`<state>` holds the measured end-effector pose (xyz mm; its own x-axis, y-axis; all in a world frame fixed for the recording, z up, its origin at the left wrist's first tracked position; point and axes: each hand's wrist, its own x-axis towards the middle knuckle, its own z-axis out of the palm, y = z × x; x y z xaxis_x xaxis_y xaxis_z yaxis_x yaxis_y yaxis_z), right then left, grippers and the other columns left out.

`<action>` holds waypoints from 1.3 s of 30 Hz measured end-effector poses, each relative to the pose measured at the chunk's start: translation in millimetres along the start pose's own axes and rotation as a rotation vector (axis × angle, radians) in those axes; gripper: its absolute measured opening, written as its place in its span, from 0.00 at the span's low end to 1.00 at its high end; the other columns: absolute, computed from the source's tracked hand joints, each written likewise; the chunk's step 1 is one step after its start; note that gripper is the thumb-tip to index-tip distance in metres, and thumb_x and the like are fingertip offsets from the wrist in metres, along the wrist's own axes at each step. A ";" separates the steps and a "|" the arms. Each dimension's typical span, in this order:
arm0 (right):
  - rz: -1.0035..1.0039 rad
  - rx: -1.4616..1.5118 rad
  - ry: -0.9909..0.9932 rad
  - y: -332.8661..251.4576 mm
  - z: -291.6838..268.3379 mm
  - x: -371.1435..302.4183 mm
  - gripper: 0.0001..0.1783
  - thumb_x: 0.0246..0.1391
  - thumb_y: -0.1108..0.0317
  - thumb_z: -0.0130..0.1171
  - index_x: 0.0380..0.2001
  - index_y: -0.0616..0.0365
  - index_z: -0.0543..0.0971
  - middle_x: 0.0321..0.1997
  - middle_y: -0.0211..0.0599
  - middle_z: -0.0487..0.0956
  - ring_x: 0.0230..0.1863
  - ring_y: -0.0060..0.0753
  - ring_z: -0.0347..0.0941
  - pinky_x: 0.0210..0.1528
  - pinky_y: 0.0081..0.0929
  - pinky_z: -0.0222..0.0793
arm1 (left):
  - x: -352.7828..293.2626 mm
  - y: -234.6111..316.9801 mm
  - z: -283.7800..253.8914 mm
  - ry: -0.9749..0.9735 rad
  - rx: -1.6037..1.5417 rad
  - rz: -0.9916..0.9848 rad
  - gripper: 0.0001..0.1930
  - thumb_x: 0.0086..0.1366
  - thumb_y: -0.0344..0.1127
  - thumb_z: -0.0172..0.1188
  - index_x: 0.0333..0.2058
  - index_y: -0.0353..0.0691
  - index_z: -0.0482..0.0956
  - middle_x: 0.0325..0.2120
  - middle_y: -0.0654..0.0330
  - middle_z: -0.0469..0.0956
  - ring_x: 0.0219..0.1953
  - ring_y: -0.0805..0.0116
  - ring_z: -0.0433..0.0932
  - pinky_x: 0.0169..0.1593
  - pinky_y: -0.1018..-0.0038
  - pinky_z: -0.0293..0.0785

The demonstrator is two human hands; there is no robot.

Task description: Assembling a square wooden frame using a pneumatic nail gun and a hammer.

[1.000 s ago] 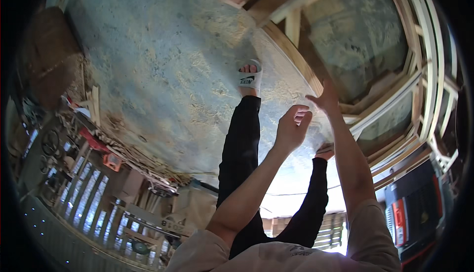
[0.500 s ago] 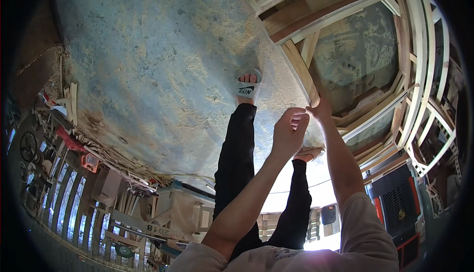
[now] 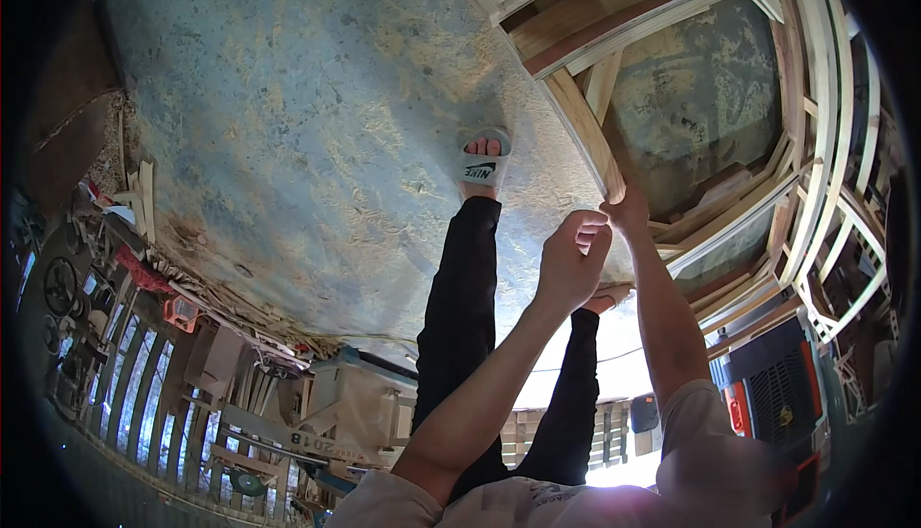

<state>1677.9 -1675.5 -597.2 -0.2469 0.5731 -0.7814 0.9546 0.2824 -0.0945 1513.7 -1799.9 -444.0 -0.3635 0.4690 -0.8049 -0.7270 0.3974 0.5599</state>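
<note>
A pale wooden rail (image 3: 585, 135) forms the near left edge of a large wooden frame (image 3: 662, 37). My right hand (image 3: 628, 213) is closed around the rail's lower end, its thumb toward my left hand. Just left of it, my left hand (image 3: 572, 261) is held up with the fingers curled in. The tips of the two hands almost meet. Whatever the left fingers pinch, if anything, is too small or hidden to make out.
My foot in a grey slide sandal (image 3: 484, 159) stands on the stained, dusty floor (image 3: 288, 125). Curved wooden slats (image 3: 823, 135) rise at the right, above a black and orange machine (image 3: 775, 394). Scrap wood (image 3: 249, 322) and tools line the left side.
Both hands keep nearly the same pose beside the rail's end. The whole view has shifted very slightly.
</note>
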 end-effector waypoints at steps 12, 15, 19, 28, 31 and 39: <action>0.087 -0.007 -0.051 -7.7 -7.0 -0.1 0.42 0.33 0.61 0.71 0.57 0.48 0.70 0.49 0.47 0.79 0.50 0.51 0.76 0.50 0.43 0.73 | -0.7 1.7 4.4 -0.006 0.057 0.032 0.10 0.67 0.33 0.57 0.43 0.34 0.75 0.35 0.58 0.79 0.37 0.73 0.79 0.41 0.75 0.74; 0.066 0.005 -0.090 -7.6 -2.0 0.6 0.42 0.34 0.60 0.71 0.58 0.47 0.69 0.49 0.47 0.79 0.50 0.52 0.76 0.50 0.43 0.73 | 0.8 -2.5 -0.1 0.014 0.109 0.049 0.09 0.67 0.32 0.57 0.42 0.33 0.75 0.35 0.57 0.79 0.37 0.72 0.79 0.41 0.75 0.75; 0.021 -0.055 0.023 6.9 6.8 1.3 0.41 0.34 0.61 0.71 0.57 0.49 0.70 0.48 0.49 0.79 0.49 0.53 0.76 0.49 0.43 0.74 | 0.7 -1.5 2.9 0.005 0.083 0.063 0.09 0.66 0.32 0.58 0.42 0.34 0.75 0.35 0.58 0.79 0.37 0.72 0.79 0.42 0.76 0.74; -0.124 0.027 0.037 31.2 15.4 -3.5 0.49 0.34 0.55 0.77 0.60 0.54 0.65 0.57 0.52 0.73 0.58 0.54 0.70 0.58 0.43 0.67 | -0.6 -18.5 3.6 -0.038 0.044 0.060 0.10 0.67 0.31 0.58 0.43 0.32 0.74 0.35 0.57 0.79 0.38 0.71 0.79 0.44 0.78 0.74; -0.116 0.072 0.036 60.0 6.1 -21.0 0.51 0.35 0.53 0.76 0.62 0.55 0.63 0.59 0.52 0.71 0.59 0.53 0.69 0.60 0.42 0.66 | -0.9 -18.1 13.6 -0.058 0.034 0.063 0.10 0.66 0.32 0.58 0.43 0.32 0.75 0.35 0.56 0.79 0.37 0.70 0.79 0.43 0.76 0.75; -0.067 0.017 -0.043 71.1 -2.9 -37.0 0.52 0.34 0.50 0.76 0.62 0.58 0.64 0.59 0.53 0.72 0.60 0.53 0.68 0.60 0.42 0.65 | 4.8 -12.3 2.1 -0.062 0.004 0.072 0.10 0.66 0.32 0.58 0.43 0.32 0.75 0.35 0.55 0.80 0.37 0.70 0.79 0.43 0.75 0.75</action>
<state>1754.4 -1674.4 -573.2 -0.3036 0.5192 -0.7989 0.9388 0.3060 -0.1579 1522.1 -1800.9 -454.3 -0.3780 0.5441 -0.7490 -0.6982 0.3638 0.6166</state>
